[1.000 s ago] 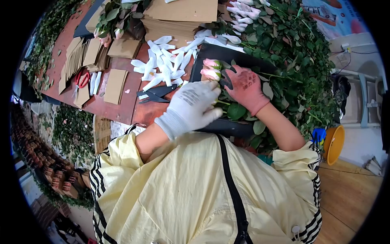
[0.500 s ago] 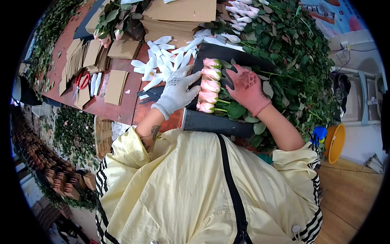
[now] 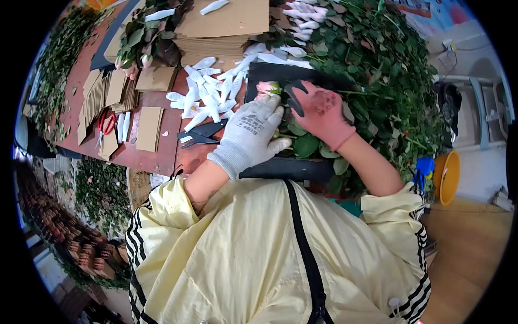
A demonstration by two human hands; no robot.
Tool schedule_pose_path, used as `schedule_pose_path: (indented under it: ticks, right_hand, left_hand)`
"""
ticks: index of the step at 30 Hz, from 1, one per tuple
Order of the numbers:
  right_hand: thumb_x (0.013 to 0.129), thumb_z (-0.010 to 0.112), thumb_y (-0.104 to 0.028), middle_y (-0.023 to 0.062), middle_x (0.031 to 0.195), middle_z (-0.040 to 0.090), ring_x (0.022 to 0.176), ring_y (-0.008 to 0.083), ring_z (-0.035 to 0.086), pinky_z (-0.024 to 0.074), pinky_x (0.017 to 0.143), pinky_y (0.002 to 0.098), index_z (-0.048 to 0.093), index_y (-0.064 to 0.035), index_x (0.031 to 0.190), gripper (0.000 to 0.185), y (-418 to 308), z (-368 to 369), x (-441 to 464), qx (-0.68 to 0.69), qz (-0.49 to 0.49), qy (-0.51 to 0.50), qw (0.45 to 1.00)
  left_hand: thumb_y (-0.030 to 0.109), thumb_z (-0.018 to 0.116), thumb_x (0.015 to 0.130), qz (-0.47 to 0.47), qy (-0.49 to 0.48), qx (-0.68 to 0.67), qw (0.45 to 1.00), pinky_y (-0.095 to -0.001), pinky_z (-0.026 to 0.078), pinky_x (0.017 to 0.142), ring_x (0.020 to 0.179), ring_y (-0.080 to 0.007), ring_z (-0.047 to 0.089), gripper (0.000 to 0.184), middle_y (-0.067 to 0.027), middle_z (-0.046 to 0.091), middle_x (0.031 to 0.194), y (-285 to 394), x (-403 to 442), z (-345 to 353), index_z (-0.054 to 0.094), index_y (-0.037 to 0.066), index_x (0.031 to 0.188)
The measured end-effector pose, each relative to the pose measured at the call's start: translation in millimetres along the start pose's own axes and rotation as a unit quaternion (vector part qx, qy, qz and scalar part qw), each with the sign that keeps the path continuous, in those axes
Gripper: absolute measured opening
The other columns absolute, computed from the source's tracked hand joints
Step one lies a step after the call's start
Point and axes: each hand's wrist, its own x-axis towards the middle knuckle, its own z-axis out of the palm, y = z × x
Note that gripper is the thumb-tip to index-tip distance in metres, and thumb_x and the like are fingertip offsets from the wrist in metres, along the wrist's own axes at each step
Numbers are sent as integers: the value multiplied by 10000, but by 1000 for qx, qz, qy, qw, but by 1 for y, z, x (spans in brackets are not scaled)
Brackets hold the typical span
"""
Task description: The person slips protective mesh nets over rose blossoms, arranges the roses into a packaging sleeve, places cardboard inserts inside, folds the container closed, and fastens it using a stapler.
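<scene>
My left hand (image 3: pixel 253 129), in a grey-white glove with dark print, lies over a row of pink roses with its fingers stretched out and its thumb apart. Only the top rose (image 3: pixel 265 89) shows plainly beyond the fingertips; the other blooms are hidden. My right hand (image 3: pixel 321 113), in a pink glove with dark fingertips, is just right of the blooms, over stems and leaves (image 3: pixel 306 146). Its fingers are bent and apart, and I make out nothing held in them. Beneath the roses is a black tray or board (image 3: pixel 294 168).
White mesh sleeves (image 3: pixel 208 92) lie piled to the left. Red-handled scissors (image 3: pixel 108 125), cardboard pieces (image 3: pixel 150 129) and a cardboard stack (image 3: pixel 221 48) are on the red table (image 3: pixel 162 151). Leafy rose stems (image 3: pixel 383 97) are heaped at right, near a yellow basin (image 3: pixel 447 177).
My left hand has moved right, from beside the blooms to on top of them, covering most. My right hand has shifted slightly up and left, its fingers less spread. The view has shifted slightly.
</scene>
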Motion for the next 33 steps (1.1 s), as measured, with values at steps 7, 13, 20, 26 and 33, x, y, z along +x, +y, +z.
schedule_pose_path:
  ticks: [7, 13, 20, 26, 33]
  right_hand:
    - [806, 598, -402, 79, 1255, 541, 1081, 240, 546, 401, 902, 419, 550, -209, 1202, 443, -5, -14, 10, -44, 49, -173, 983]
    - [774, 645, -303, 112, 1199, 567, 1009, 257, 594, 478, 817, 394, 555, -138, 1129, 402, 18, -20, -13, 44, -49, 57, 996]
    - [693, 728, -149, 137, 1231, 558, 1092, 315, 554, 440, 910, 396, 592, -94, 1153, 482, 25, -86, -82, 293, 96, 76, 948]
    - [686, 572, 55, 172, 1170, 578, 1141, 293, 546, 449, 947, 370, 608, 43, 1070, 386, -3, -88, -114, 471, 118, 111, 867]
    - [708, 567, 71, 185, 1333, 441, 1191, 299, 502, 411, 1019, 422, 501, 43, 1201, 498, -3, -43, -157, 546, 162, 123, 813]
  left_hand:
    - [423, 606, 819, 23, 2, -4, 1000, -434, 277, 1081, 1304, -352, 369, 648, -196, 398, 1404, -8, 3, -4, 486, -15, 1281]
    - [188, 561, 857, -33, 108, -208, 972, -380, 421, 966, 1129, -325, 559, 348, -209, 580, 1211, -43, -10, -22, 605, -11, 1139]
    - [197, 611, 832, -285, 0, -342, 895, -362, 485, 824, 932, -305, 636, 302, -170, 659, 986, -89, -97, -7, 632, 1, 1061]
    - [409, 720, 717, -387, 150, 70, 907, -424, 411, 958, 1148, -338, 522, 695, -224, 545, 1226, -133, -154, -1, 491, 13, 1240]
    - [489, 771, 613, -547, 58, 124, 826, -407, 416, 976, 1215, -332, 478, 1078, -229, 448, 1351, -203, -189, 8, 251, 9, 1426]
